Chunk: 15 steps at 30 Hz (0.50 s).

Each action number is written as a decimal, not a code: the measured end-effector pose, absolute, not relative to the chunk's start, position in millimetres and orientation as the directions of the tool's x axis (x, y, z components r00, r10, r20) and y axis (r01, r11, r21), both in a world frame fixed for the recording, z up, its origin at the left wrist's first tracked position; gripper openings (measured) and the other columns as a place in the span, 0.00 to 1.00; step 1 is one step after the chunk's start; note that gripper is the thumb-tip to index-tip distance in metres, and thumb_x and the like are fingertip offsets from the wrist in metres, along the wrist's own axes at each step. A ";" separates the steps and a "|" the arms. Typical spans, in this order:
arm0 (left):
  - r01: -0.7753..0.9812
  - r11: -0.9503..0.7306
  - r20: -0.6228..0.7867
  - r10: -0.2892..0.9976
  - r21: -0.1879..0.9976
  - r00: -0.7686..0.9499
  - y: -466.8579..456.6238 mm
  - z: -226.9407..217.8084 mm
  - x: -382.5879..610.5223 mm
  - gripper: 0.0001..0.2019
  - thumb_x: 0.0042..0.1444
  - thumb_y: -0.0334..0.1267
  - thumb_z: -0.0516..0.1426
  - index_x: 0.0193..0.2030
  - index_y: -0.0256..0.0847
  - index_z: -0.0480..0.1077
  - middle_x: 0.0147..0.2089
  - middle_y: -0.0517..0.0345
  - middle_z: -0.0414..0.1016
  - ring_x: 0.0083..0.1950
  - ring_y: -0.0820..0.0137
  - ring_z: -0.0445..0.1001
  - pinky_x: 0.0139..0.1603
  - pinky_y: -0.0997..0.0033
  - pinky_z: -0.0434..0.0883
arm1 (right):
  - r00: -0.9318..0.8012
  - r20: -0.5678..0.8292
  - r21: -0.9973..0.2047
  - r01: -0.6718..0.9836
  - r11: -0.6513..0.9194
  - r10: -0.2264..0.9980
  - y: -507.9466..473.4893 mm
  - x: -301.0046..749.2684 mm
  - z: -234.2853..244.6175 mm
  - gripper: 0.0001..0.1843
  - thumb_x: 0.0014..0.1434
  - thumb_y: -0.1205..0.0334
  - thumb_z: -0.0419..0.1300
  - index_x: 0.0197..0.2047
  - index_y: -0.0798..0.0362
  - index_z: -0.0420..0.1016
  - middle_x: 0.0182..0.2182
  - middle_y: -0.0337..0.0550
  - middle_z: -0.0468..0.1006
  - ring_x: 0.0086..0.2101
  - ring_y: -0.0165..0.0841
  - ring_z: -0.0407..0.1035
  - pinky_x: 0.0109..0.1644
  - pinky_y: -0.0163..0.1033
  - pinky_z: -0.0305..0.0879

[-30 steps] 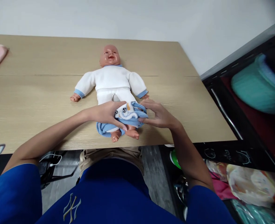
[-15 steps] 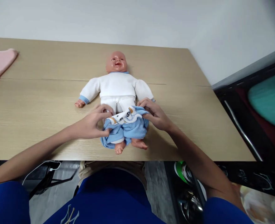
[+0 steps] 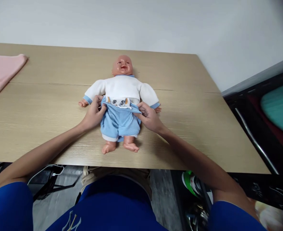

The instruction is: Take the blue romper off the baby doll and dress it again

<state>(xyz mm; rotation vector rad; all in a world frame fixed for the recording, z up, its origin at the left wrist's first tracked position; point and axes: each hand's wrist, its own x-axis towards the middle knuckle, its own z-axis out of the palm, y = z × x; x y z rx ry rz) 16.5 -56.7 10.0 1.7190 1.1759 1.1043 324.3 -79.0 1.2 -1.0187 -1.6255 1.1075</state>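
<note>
doll [image 3: 122, 86] thighs under shorts [image 3: 119, 122], pink cloth [image 3: 2, 72] cropped

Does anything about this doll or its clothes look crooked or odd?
Nothing stands out: the doll lies straight on the table, left hand and right hand gripping the blue shorts at its waist.

Blue short-sleeved shirt [image 3: 112, 205], lower frame; tan embroidered emblem [image 3: 70, 221] bottom left of centre. Its sleeves [image 3: 6, 205] fill the lower corners. Khaki trousers [image 3: 114, 172], lower centre. Bare: left hand [image 3: 93, 113], right hand [image 3: 151, 117].
</note>
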 end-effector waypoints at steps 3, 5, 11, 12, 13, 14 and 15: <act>0.340 -0.352 0.294 0.932 0.872 0.211 -54.4 10.0 16.1 0.20 0.74 0.62 0.60 0.54 0.47 0.68 0.55 0.48 0.78 0.60 0.55 0.77 0.68 0.49 0.76 | -0.245 0.357 -0.869 0.267 0.417 0.901 -83.3 323.7 4.6 0.15 0.69 0.45 0.73 0.44 0.44 0.76 0.39 0.41 0.79 0.41 0.42 0.74 0.51 0.50 0.73; 0.414 -0.443 0.375 0.896 0.795 0.238 -55.9 11.3 15.1 0.20 0.72 0.61 0.63 0.51 0.47 0.70 0.62 0.45 0.77 0.67 0.51 0.75 0.75 0.45 0.72 | -0.237 0.457 -0.786 0.343 0.514 0.857 -85.7 325.4 8.3 0.13 0.65 0.49 0.75 0.44 0.44 0.78 0.45 0.45 0.79 0.48 0.47 0.74 0.60 0.56 0.73; 0.413 -0.425 0.337 0.902 0.805 0.271 -42.2 14.9 17.5 0.19 0.71 0.60 0.63 0.47 0.48 0.67 0.46 0.53 0.73 0.51 0.54 0.72 0.64 0.46 0.73 | -0.186 0.408 -0.850 0.279 0.447 0.894 -69.9 315.4 11.0 0.19 0.66 0.40 0.75 0.42 0.44 0.78 0.45 0.45 0.79 0.49 0.46 0.75 0.62 0.55 0.74; 0.379 -0.405 0.321 0.908 0.832 0.268 -37.9 15.7 18.6 0.20 0.71 0.61 0.63 0.46 0.48 0.66 0.43 0.55 0.70 0.48 0.56 0.71 0.60 0.49 0.74 | -0.162 0.359 -0.893 0.225 0.389 0.919 -64.6 311.9 9.9 0.22 0.67 0.36 0.74 0.41 0.44 0.77 0.41 0.42 0.78 0.45 0.44 0.74 0.57 0.52 0.76; 0.341 -0.388 0.309 0.913 0.856 0.265 -33.8 16.6 19.6 0.21 0.71 0.62 0.63 0.46 0.48 0.66 0.41 0.57 0.68 0.45 0.58 0.69 0.56 0.51 0.73 | -0.144 0.307 -0.930 0.163 0.329 0.941 -59.4 308.5 8.5 0.25 0.67 0.32 0.74 0.40 0.44 0.76 0.37 0.40 0.77 0.41 0.41 0.73 0.52 0.49 0.76; 0.306 -0.374 0.301 0.917 0.875 0.261 -30.6 17.3 20.4 0.21 0.71 0.62 0.64 0.45 0.48 0.65 0.40 0.58 0.67 0.43 0.60 0.68 0.54 0.54 0.73 | -0.133 0.260 -0.956 0.102 0.274 0.956 -54.8 305.5 6.7 0.27 0.66 0.29 0.74 0.40 0.43 0.75 0.34 0.37 0.75 0.38 0.39 0.71 0.48 0.46 0.75; 0.284 -0.363 0.295 0.921 0.887 0.255 -28.4 17.9 20.8 0.21 0.71 0.61 0.64 0.44 0.47 0.66 0.40 0.59 0.67 0.42 0.61 0.67 0.52 0.55 0.72 | -0.128 0.223 -0.972 0.050 0.230 0.966 -51.1 303.1 4.6 0.30 0.64 0.26 0.74 0.41 0.43 0.74 0.32 0.35 0.74 0.36 0.38 0.70 0.45 0.44 0.74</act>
